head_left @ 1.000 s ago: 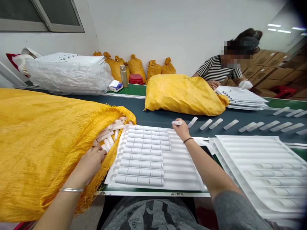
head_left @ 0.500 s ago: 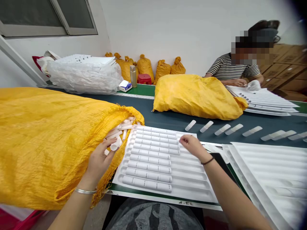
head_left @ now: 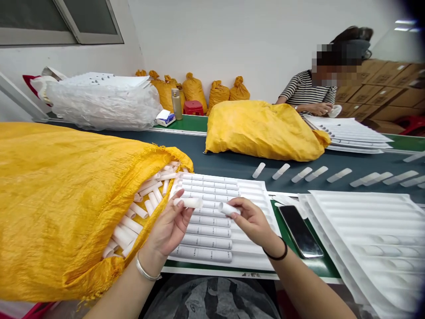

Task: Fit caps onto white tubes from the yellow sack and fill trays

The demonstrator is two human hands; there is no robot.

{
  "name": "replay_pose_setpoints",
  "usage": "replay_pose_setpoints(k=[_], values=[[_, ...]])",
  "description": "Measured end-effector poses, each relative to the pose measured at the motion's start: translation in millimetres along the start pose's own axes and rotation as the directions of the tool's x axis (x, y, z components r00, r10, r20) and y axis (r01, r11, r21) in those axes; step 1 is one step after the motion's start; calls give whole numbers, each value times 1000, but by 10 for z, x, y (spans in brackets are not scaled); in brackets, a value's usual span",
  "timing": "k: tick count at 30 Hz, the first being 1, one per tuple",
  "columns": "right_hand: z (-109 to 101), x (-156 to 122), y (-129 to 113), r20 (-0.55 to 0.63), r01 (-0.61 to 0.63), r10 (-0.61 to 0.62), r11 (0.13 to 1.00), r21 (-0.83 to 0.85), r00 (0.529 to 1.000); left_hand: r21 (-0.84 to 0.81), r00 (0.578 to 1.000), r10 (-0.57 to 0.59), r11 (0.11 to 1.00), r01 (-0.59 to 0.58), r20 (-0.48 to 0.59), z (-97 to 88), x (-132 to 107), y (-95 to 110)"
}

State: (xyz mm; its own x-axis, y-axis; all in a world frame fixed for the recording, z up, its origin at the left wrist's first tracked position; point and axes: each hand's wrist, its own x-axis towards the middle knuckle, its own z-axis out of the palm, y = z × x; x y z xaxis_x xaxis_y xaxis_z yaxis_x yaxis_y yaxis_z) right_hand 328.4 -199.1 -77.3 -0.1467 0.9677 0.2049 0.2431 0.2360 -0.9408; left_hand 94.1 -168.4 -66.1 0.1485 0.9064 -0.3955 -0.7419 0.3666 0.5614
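Mid-frame, a tube (head_left: pixel 188 202) is pinched crosswise by the left hand (head_left: pixel 168 228), a second tube (head_left: pixel 229 209) by the right hand (head_left: pixel 252 221), ends nearly facing.

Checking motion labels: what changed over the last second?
The left hand moved from the mouth of the yellow sack to above the tray, now holding a white tube. The right hand, which held a piece out by the belt, pulled back and now pinches a short tube. Sack, tray and its filled rows stayed put.
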Motion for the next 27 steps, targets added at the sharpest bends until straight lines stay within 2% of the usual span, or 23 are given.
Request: replay_pose_setpoints(k=[2,3,5,7,9,11,13,15,18,20,22,24,27], values=[[108,22,-107,27,31,-37,985,171,999,107,997,15,994,-23,70,2,-12,-92],[127,42,-142,5,66,-68,981,181,998,187,994,33,981,-53,108,-9,-16,-118],[90,89,-188,-58,171,-167,982,75,984,409,979,86,899,-156,183,-43,-28,-115],[-9,126,-222,-28,276,-280,957,-95,960,653,958,137,706,-274,253,-72,-54,-52],[-105,143,-254,119,354,-336,912,-208,934,809,938,143,477,-345,316,-78,-93,32],[-153,145,-276,224,406,-354,876,-260,908,866,923,113,322,-383,367,-65,-135,98],[-145,142,-278,232,419,-361,860,-291,903,871,898,114,220,-439,425,-46,-169,129],[-105,143,-261,201,407,-360,858,-312,911,837,840,166,112,-536,516,-35,-191,129],[-45,148,-227,188,387,-343,869,-309,920,717,693,232,-33,-696,683,-29,-206,104],[-24,144,-220,175,379,-340,877,-296,924,646,613,254,-64,-761,748,-22,-216,83],[-16,120,-232,157,393,-362,876,-278,919,627,593,275,-46,-778,756,-10,-235,58],[-3,71,-254,161,424,-394,866,-266,905,652,628,283,14,-758,725,0,-263,18],[68,-14,-244,218,439,-387,849,-293,896,703,707,246,121,-701,663,-27,-288,-68]])
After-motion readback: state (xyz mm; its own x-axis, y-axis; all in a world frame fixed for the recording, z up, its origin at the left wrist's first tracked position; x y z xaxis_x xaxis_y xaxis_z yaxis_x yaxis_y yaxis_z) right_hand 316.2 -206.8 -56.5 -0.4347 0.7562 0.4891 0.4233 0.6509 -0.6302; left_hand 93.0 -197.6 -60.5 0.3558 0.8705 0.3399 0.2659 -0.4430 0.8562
